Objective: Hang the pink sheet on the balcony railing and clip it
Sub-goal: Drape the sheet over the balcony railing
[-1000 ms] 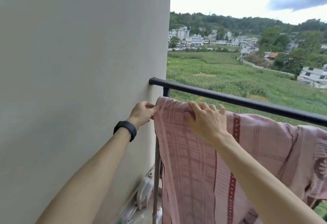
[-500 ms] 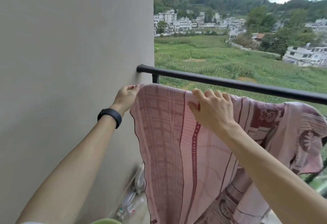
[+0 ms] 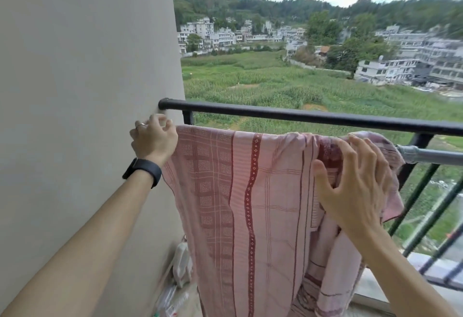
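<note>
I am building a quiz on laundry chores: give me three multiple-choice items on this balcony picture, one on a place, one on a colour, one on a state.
1. Where does the pink patterned cotton sheet hang?
A. over the grey metal pole below the black top rail
B. on the floor
C. over the wall's top

2. What colour is the band on the left wrist?
A. white
B. black
C. red

3. How is the right hand?
A. clenched in a fist
B. holding a clip
C. spread open against the sheet

Answers:
1 A: the grey metal pole emerges from the sheet's right end, under the black top rail.
2 B: the wrist band below the left hand is black.
3 C: the right hand has splayed fingers; no clip shows.
</note>
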{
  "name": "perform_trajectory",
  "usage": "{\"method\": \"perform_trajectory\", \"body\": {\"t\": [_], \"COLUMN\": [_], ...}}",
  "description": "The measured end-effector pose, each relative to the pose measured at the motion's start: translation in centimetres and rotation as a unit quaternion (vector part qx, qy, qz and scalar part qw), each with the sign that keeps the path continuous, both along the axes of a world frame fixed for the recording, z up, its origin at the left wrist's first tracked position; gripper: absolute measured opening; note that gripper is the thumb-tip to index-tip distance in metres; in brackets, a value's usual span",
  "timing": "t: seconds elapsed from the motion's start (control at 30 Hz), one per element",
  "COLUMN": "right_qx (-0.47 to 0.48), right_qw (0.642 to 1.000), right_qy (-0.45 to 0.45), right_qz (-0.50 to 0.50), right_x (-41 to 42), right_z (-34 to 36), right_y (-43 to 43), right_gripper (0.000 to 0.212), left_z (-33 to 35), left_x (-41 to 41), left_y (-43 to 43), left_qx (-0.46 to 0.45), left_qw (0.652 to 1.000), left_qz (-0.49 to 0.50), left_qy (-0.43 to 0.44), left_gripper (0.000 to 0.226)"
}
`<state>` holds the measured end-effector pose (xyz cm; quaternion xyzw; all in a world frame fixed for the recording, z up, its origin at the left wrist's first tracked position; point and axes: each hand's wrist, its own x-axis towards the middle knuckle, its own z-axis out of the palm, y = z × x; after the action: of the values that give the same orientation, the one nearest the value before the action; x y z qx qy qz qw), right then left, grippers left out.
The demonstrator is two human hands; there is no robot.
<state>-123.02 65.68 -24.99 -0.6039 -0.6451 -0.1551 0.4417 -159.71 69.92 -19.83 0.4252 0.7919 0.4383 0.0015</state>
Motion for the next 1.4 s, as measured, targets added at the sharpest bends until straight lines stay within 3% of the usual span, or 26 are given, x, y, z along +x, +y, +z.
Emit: {"method": "perform_trajectory", "body": {"t": [0.07,0.17,0.3,0.37,0.47,0.6,0.7,0.77,0.83,0.93,1.1,1.17,1.3,1.4], "right_qx": [0.008,0.0,-0.061,-0.109,-0.147,-0.071,0.005,0.024,-0.034,-0.13,-0.102,-0.09,-0.013,-0.102], "right_qw": [0.993,0.969,0.955,0.955,0.957,0.953,0.949,0.945,0.953,0.952,0.962,0.979,0.998,0.99], "right_qy": [0.114,0.246,0.285,0.268,0.233,0.285,0.314,0.324,0.296,0.278,0.249,0.154,-0.024,-0.099], "right_qz": [-0.021,0.025,0.061,0.061,0.091,0.07,0.018,-0.032,-0.055,-0.013,-0.044,-0.093,-0.05,0.02], "right_x": [2.1,3.2,2.7,1.2,0.9,5.5,9.6,11.7,13.3,13.4,11.7,8.7,3.5,0.5], "right_z": [-1.0,-1.6,-0.5,0.2,1.6,6.4,7.4,4.6,0.4,-3.1,-0.9,-0.2,1.1,2.1], "right_y": [-0.4,-0.2,0.5,1.5,2.9,5.0,5.5,4.6,3.4,3.8,6.0,6.8,8.5,11.1], "right_gripper": [0.06,0.063,0.076,0.076,0.049,0.013,0.014,0.018,0.02,0.027,0.083,0.092,0.074,0.06], "left_z": [0.3,-0.2,-1.7,-2.5,-3.5,-4.2,-4.6,-4.9,-5.3,-5.4,-5.1,-4.9,-5.7,-6.0], "left_x": [3.6,10.6,19.0,20.2,19.3,16.1,13.7,11.7,10.5,8.6,8.7,10.2,13.7,12.9], "left_y": [-0.5,-0.7,0.6,1.7,3.0,4.3,5.5,6.2,6.9,7.2,7.7,8.1,8.5,8.7], "left_qx": [0.061,0.098,0.084,0.065,0.055,0.054,0.033,0.039,0.039,0.037,0.071,0.093,0.083,0.089], "left_qw": [0.993,0.955,0.907,0.906,0.919,0.922,0.924,0.922,0.92,0.92,0.918,0.915,0.93,0.931], "left_qz": [-0.051,-0.194,-0.31,-0.303,-0.274,-0.25,-0.236,-0.231,-0.208,-0.167,-0.159,-0.173,-0.19,-0.173], "left_qy": [0.088,0.2,0.271,0.288,0.277,0.289,0.298,0.309,0.33,0.352,0.357,0.354,0.305,0.307], "left_gripper": [0.034,0.04,0.043,0.044,0.047,0.057,0.058,0.062,0.06,0.052,0.05,0.047,0.045,0.042]}}
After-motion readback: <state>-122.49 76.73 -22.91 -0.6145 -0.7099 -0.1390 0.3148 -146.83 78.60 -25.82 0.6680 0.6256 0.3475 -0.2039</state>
